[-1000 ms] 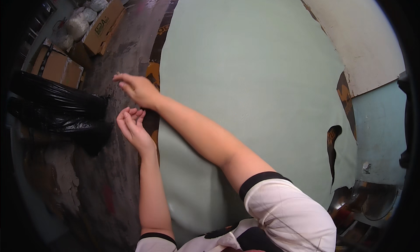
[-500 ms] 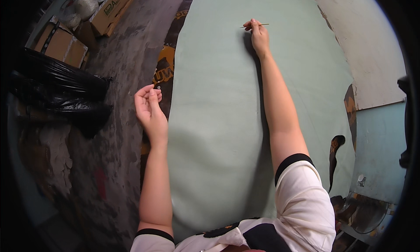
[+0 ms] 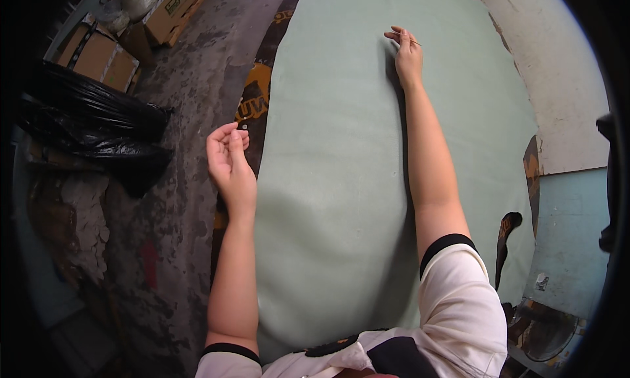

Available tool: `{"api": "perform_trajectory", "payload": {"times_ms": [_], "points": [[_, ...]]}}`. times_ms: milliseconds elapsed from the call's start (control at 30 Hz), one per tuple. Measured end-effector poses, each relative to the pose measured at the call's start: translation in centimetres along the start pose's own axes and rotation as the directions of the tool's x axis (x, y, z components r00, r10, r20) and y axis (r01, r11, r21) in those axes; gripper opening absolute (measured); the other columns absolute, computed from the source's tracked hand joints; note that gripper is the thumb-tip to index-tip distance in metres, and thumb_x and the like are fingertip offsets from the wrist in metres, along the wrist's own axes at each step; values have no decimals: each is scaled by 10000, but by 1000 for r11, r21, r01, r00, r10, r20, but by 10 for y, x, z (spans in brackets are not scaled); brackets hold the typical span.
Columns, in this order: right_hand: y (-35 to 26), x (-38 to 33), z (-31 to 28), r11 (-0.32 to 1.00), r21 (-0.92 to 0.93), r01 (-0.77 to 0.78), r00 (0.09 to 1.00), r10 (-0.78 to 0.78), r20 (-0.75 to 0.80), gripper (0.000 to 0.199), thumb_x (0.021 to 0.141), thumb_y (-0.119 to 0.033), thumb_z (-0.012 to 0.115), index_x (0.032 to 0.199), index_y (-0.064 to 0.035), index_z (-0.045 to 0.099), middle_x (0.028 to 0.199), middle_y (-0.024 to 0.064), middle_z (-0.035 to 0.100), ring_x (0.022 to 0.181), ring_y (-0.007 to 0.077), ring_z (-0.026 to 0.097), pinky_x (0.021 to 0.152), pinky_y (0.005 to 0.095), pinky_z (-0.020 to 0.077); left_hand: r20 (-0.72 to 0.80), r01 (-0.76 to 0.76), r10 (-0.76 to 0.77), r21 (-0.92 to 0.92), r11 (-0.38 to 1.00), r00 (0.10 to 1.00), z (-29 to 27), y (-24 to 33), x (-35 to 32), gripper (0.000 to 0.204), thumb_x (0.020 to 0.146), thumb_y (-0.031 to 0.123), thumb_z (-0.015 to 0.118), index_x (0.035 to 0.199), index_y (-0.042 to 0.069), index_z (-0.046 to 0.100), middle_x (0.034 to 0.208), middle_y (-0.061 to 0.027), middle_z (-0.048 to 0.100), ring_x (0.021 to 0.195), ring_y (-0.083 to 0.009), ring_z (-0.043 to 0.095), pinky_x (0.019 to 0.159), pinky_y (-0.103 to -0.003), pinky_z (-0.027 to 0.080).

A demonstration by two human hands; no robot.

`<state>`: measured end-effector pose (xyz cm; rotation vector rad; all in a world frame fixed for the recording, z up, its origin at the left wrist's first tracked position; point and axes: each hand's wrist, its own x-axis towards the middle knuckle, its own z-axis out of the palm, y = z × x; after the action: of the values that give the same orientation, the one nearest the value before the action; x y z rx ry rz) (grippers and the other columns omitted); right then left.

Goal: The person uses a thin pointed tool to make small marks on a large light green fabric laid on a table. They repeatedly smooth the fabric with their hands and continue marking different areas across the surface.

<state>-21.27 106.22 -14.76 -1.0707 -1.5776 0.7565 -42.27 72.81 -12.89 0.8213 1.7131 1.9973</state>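
Observation:
A pale green sheet that looks like a leather hide (image 3: 328,181) lies spread in front of me, with an uneven right edge. Over its far part, my right hand (image 3: 408,56) pinches a thin stick (image 3: 418,44); its tips stick out on both sides of the fingers. My left hand (image 3: 231,165) is at the sheet's left edge, its fingers curled toward the thumb. By those fingertips shows a small dark piece with a pale dot (image 3: 245,126); whether the hand grips it, I cannot tell.
A long dark hole (image 3: 505,247) opens in the sheet at the lower right. Dark board with orange marks (image 3: 256,83) shows along the left edge. Black plastic bags (image 3: 98,122) and cardboard boxes (image 3: 98,56) stand at left, on stained floor. A white panel (image 3: 545,76) is at right.
My right hand has moved a little to the right over the sheet, and the stick has turned in its fingers. The view has shifted slightly; my left hand keeps its curled pose.

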Motion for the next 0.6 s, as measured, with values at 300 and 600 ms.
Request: {"api": "perform_trajectory", "payload": {"times_ms": [300,600], "points": [[-37,-67,2,996,84,-21,998,16,57,333,1046,-232,433,1134,3,653,1007,89,713,1010,169,649,904,309,473,-10,-53,53,8,999,999,-1,-4,3,185,1047,124,452,1086,3,586,952,-64,638,894,-121,614,842,-277,515],[-157,-279,-6,676,-697,237,886,143,440,439,1005,-274,508,1415,-143,424,1525,85,425,1447,337,307,1191,509,173,-28,-65,66,46,997,997,1,-6,6,249,1052,156,411,1071,-2,603,918,-68,655,858,-146,625,815,-291,524]]}}
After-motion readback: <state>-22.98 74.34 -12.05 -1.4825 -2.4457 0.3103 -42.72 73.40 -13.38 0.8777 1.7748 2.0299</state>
